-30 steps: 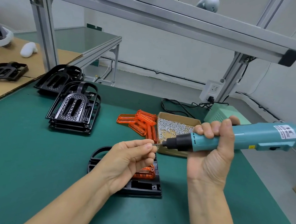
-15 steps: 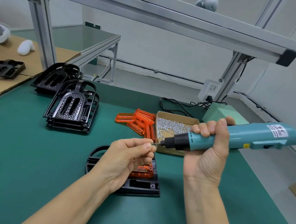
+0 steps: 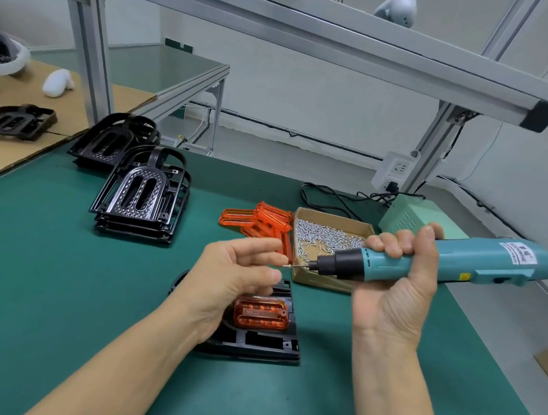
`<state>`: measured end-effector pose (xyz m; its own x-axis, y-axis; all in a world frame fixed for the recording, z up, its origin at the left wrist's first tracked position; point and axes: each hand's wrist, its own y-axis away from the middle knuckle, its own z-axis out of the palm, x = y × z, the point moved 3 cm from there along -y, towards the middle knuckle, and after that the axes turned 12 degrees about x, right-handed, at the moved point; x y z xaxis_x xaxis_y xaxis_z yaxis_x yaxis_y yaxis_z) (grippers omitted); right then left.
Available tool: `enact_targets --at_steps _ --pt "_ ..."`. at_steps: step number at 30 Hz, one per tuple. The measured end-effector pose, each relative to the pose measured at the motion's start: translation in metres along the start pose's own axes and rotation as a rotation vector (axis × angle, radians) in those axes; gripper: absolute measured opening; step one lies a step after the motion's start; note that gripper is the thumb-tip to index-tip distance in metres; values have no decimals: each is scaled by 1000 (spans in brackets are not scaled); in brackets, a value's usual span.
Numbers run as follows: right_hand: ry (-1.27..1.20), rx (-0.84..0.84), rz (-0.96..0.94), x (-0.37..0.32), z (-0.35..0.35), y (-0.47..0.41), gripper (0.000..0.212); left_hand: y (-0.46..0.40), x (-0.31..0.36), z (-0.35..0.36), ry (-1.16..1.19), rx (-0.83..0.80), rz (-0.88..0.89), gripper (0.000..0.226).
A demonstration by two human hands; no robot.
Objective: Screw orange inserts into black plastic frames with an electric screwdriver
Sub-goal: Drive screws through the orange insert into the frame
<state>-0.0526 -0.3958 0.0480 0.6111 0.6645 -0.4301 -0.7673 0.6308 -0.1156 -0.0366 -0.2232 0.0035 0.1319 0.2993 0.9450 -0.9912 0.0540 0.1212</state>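
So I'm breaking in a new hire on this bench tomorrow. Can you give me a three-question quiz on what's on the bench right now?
1. True or false: the right hand grips the electric screwdriver with its bit pointing toward the left hand.
2. Where does the orange insert nearest the person sit? A) on the stack of frames B) in the black frame under the left hand C) in the cardboard box
3. Fill in: the cardboard box holds loose silver ____.

Key: 1 true; 2 B; 3 screws.
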Motion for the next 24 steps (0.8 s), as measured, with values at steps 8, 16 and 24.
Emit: enact_targets --at_steps 8,16,24 --pt "235 -87 -7 5 -4 0 19 -9 10 -21 -935 46 480 28" --pt "460 -169 -18 9 -3 2 22 -4 -13 -9 -1252 -291 474 30" --pt "545 -216 -36 14 0 5 22 0 -17 -7 -1285 -372 479 26"
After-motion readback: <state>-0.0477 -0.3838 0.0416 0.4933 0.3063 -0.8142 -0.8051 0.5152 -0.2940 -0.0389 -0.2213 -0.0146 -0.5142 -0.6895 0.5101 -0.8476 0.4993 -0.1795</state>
